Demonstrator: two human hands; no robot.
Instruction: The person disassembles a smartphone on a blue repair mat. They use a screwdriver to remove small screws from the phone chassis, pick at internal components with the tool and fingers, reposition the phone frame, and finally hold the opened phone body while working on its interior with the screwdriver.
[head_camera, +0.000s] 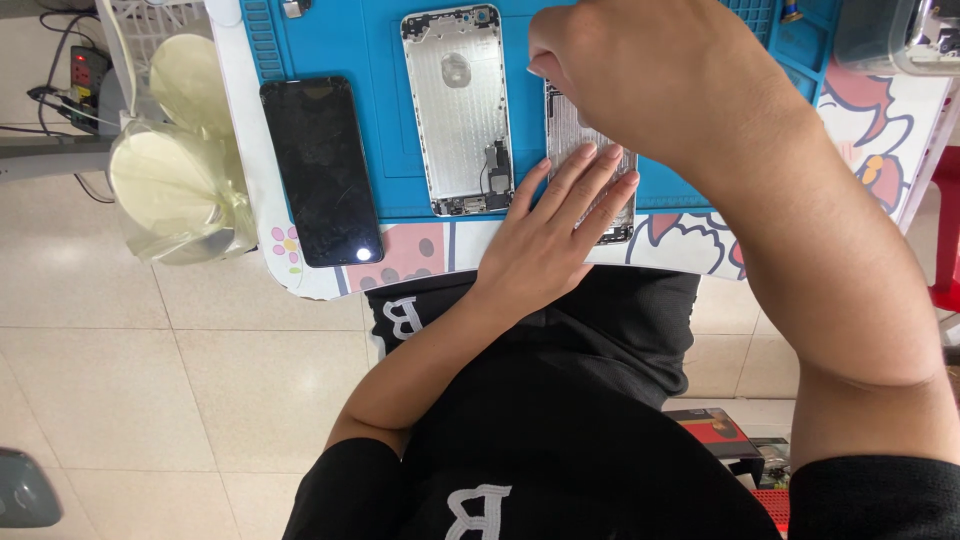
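Fingers of your left hand (545, 235) pressed flat on the silver opened phone assembly (590, 160) at centre frame, grip released, your right hand (640, 75) pinched closed above it, what it pinches hidden, bare silver metal phone back housing (458, 105) just left on the blue rubber work mat (340, 40).

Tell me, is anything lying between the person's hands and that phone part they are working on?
Nothing visible. The left hand lies flat on the metal phone part on the blue mat, and the right hand sits closed right above it, hiding its upper end.
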